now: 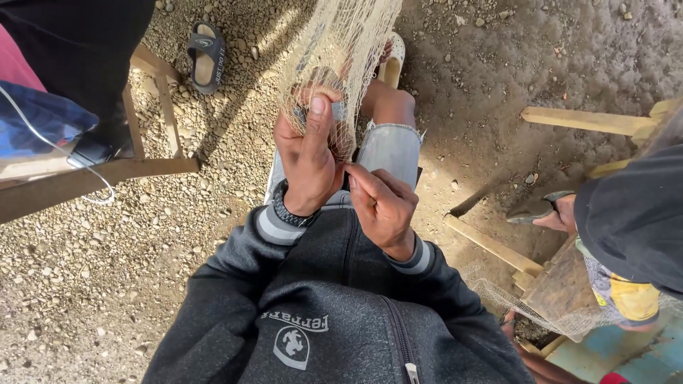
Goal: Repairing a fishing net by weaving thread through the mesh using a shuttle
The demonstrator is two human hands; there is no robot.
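gravel ground (107,270) under seated person | pale fishing net (341,50) stretched up from the knees | left hand (307,160) clenched on bunched net mesh | right hand (384,206) pinching net strand just beside it | black sandal (205,57) apart on gravel

Left hand (307,160) gripping pale net (340,53), thumb up on the mesh. Right hand (383,205) just beside, fingers pinched together, maybe on a thread. Black sandal (205,57) on gravel (92,284). Wooden bench (85,178) at left.
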